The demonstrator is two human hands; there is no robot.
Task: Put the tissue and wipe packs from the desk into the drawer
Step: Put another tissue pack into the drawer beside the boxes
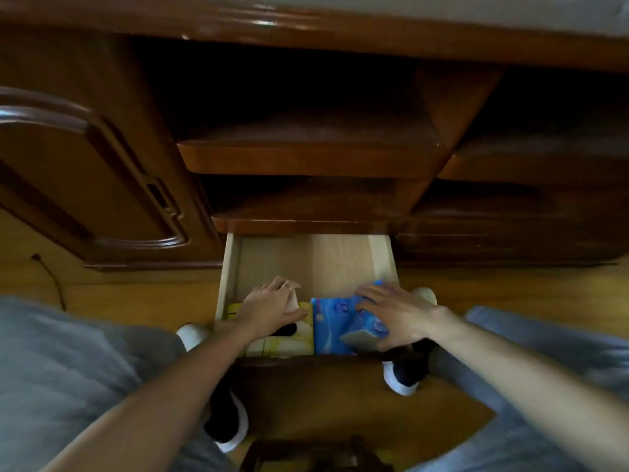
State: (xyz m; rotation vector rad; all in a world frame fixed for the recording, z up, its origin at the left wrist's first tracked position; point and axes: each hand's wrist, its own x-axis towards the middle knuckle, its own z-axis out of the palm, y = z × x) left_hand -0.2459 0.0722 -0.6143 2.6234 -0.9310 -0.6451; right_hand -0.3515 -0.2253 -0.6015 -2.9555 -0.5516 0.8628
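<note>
Tissue and wipe packs lie at the near end of the open drawer [308, 264], as we see in the head view, the only one supplied. Along the front wall we find a yellow pack [299, 340] on the left and a blue pack [328, 323] touching it on the right. Our left hand [272, 306] rests palm-down over the yellow pack, its fingers curled about a small pale pack [292, 303] that shows between thumb and fingers; a ring [287, 286] sits on one finger. Our right hand [396, 315] clasps a second blue pack [366, 330], held tilted over the right part of the flat blue one, with a grey end face turned toward us. The far half of the light wooden drawer floor is bare. Above the drawer we see two open shelves of the dark wooden desk [306, 25], and to the left a panelled door [85, 172]. Grey trouser legs [68, 369] and black-and-white shoes [405, 373] flank the drawer on a wooden floor [136, 294], where a thin cable [54, 281] lies at left.
</note>
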